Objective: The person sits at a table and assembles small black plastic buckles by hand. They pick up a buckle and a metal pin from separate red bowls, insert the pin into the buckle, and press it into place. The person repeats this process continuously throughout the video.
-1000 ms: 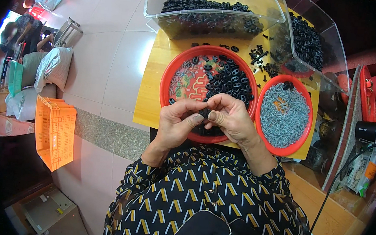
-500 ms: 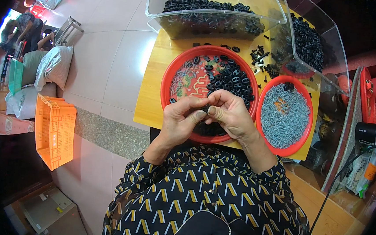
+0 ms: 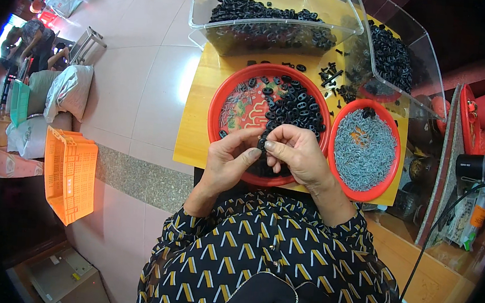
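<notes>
- A black shirt [image 3: 270,239] carried yellow-and-white angled stripes.
- Black parts [image 3: 300,107] contrasted with a red tray [image 3: 215,112].
- Silver-grey pieces [image 3: 361,158] showed against a red plate [image 3: 364,195].
- The table [image 3: 192,133] was yellow.
- A basket [image 3: 78,178] stood out in bright orange.

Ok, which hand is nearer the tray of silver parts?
Right. The right hand is just left of the tray of silver parts; the left hand is farther left.

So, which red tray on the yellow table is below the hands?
The larger, left tray, with many black pieces: the left hand and right hand are over it. The smaller, right tray, with many silvery pieces, has no hand above.
</notes>
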`<state>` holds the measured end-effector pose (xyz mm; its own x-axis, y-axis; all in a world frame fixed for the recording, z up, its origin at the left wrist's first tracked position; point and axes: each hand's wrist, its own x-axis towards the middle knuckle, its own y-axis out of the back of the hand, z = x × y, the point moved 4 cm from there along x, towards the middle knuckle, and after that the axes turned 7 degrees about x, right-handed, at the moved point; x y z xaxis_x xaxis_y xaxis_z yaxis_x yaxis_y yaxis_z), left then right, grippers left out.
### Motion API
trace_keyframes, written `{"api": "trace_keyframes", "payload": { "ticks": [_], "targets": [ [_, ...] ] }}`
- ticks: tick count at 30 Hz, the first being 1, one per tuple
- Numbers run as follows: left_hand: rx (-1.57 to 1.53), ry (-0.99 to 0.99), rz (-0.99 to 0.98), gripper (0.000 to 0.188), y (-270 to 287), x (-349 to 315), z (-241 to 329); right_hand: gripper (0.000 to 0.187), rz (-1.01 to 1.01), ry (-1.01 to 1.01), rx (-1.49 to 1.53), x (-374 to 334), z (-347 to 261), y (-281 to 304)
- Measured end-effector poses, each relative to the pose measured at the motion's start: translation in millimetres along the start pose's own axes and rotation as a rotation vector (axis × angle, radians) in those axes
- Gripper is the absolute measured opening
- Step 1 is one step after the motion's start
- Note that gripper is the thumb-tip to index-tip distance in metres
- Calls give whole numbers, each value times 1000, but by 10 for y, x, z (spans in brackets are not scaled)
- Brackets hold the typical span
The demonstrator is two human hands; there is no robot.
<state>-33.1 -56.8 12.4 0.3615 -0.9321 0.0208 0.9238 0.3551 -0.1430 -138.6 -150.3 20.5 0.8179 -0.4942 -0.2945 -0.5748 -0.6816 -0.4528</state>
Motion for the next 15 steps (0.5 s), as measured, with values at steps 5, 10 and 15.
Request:
{"api": "trace_keyframes", "payload": {
  "ticks": [5, 10, 15],
  "targets": [
    [255, -42, 179, 28, 296, -46, 24, 10, 165, 496, 316, -52, -891, 304],
    [425, -152, 286, 20, 450, -17, 19, 18, 187, 482, 149, -6, -925, 313],
    [893, -288, 159, 19, 326, 178, 117, 16, 273, 287, -235, 108, -439, 203]
  ]
}}
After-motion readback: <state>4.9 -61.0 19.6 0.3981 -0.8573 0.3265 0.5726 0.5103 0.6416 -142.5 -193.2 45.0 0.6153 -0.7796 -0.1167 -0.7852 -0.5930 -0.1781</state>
